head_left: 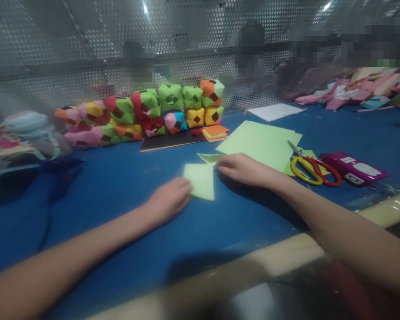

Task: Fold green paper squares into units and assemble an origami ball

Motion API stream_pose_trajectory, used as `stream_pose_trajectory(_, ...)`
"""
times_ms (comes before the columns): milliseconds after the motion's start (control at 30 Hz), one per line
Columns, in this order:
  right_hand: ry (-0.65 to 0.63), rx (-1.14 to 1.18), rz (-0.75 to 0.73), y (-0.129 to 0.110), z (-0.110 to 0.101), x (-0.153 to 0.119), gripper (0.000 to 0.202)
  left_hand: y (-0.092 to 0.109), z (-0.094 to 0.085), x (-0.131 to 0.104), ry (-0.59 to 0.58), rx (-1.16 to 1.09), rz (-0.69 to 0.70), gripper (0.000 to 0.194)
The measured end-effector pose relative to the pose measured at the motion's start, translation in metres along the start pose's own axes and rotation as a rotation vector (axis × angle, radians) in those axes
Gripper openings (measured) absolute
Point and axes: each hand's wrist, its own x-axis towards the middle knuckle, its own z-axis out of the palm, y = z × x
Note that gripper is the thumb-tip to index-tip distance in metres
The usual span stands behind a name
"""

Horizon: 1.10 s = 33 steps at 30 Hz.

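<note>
A small light green folded paper (202, 180) lies on the blue tabletop (120, 200) in front of me. My left hand (168, 200) rests on the table with its fingertips on the paper's left edge. My right hand (242, 168) presses down on the paper's upper right corner, fingers curled. A second small green folded piece (209, 157) lies just behind it.
A stack of light green sheets (262, 142) lies to the right, with yellow-and-red scissors (311, 169) and a magenta case (353, 166) beyond. Rows of coloured paper cubes (146, 113) stand at the back before a perforated screen. Small orange sheets (216, 132) and folded papers (370, 91) lie farther off.
</note>
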Motion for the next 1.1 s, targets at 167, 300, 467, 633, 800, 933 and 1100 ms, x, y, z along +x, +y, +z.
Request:
stream_pose_trajectory(167,0.092,0.083,0.037,0.001,-0.002,0.003,0.024,-0.002,-0.002,-0.001,0.204,-0.014,0.116,0.022)
stream_pose_trajectory(300,0.074,0.27,0.072,-0.003,-0.004,0.002,0.03,-0.005,-0.003,-0.004,0.368,-0.087,0.227,0.029)
stream_pose_trajectory(467,-0.059,0.625,0.065,-0.006,0.003,0.0,0.029,-0.003,-0.006,-0.007,0.396,-0.258,0.204,0.028)
stream_pose_trajectory(633,-0.054,0.804,0.178,-0.004,0.01,0.001,0.025,-0.001,-0.015,0.0,0.408,-0.447,-0.221,0.028)
stream_pose_trajectory(800,-0.042,0.817,0.139,-0.002,0.006,-0.001,0.024,-0.008,-0.014,0.008,0.4,-0.95,-0.643,0.036)
stream_pose_trajectory(933,-0.14,0.809,0.105,-0.006,0.006,-0.003,0.021,-0.006,-0.011,0.011,0.256,-1.005,-0.677,0.038)
stream_pose_trajectory(1100,-0.175,0.664,-0.013,-0.014,0.015,-0.004,0.02,0.0,-0.008,0.014,0.184,-0.91,-0.573,0.042)
